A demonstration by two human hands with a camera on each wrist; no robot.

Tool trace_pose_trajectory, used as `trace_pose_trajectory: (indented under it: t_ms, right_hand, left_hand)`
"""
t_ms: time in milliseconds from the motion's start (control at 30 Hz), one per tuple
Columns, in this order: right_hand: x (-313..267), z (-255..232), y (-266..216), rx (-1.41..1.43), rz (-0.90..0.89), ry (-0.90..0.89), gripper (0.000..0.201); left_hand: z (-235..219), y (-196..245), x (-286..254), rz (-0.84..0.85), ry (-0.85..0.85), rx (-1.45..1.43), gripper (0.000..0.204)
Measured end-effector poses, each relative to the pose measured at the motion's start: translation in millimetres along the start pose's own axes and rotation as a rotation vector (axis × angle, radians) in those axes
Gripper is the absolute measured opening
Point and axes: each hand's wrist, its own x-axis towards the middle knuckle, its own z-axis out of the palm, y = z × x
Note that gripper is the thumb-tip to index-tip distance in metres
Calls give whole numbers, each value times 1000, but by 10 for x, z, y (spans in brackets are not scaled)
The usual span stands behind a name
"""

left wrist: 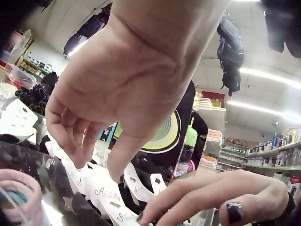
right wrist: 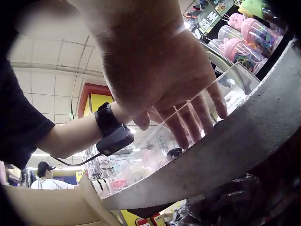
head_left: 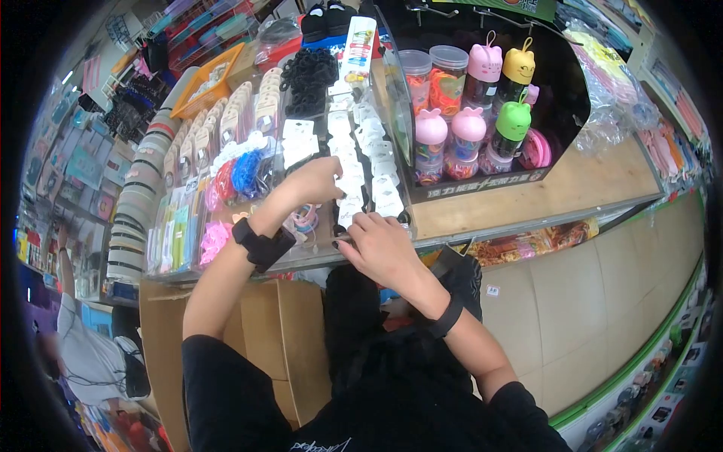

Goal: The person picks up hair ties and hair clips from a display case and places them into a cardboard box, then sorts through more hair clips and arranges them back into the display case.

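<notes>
White cards point(head_left: 350, 183) with black hair ties stand in rows in a clear tray; "Accessory" is printed on cards point(left wrist: 107, 194) in the left wrist view. Over the left row is the left hand point(head_left: 320, 181) point(left wrist: 117, 89), palm down, fingers bent and thumb apart from them, its tips at the cards; no card is plainly pinched. The right hand point(head_left: 380, 245) point(right wrist: 160, 80) lies at the tray's front end, fingers extended over the clear front wall point(right wrist: 153, 136). Its fingertips are near the front cards, and what they touch there is unclear.
Left of the cards lie colourful hair ties point(head_left: 247, 175) and packaged items. A black display box point(head_left: 482, 184) with animal-lidded jars is at the right. An open cardboard box point(head_left: 301, 339) stands below the counter edge. Another person point(head_left: 94, 346) is at the far left.
</notes>
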Motion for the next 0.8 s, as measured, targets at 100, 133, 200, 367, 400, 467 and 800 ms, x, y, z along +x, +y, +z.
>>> trace_pose_trajectory:
  t_ms: [100, 133, 200, 367, 400, 467, 800]
  right_hand:
    - [19, -13, -25, -1, -1, 38, 28]
    - [27, -28, -35, -1, -7, 91, 29]
    - [30, -59, -46, 1, 10, 47, 29]
    - [27, -70, -51, -33, 28, -68, 32]
    - [37, -81, -60, -29, 66, -125, 33]
    - [38, -61, -63, -25, 105, -182, 34]
    - [-26, -13, 28, 100, 17, 58, 38]
  left_hand:
    - [-70, 15, -21, 49, -53, -80, 34]
    - [-75, 15, -20, 98, -81, -142, 32]
    - [-23, 24, -55, 118, -31, -92, 31]
    - [119, -159, -42, 311, 157, 54, 28]
    - [99, -150, -40, 265, 166, 50, 26]
    - [71, -128, -44, 220, 174, 47, 24]
    - [188, -9, -182, 66, 55, -120, 22]
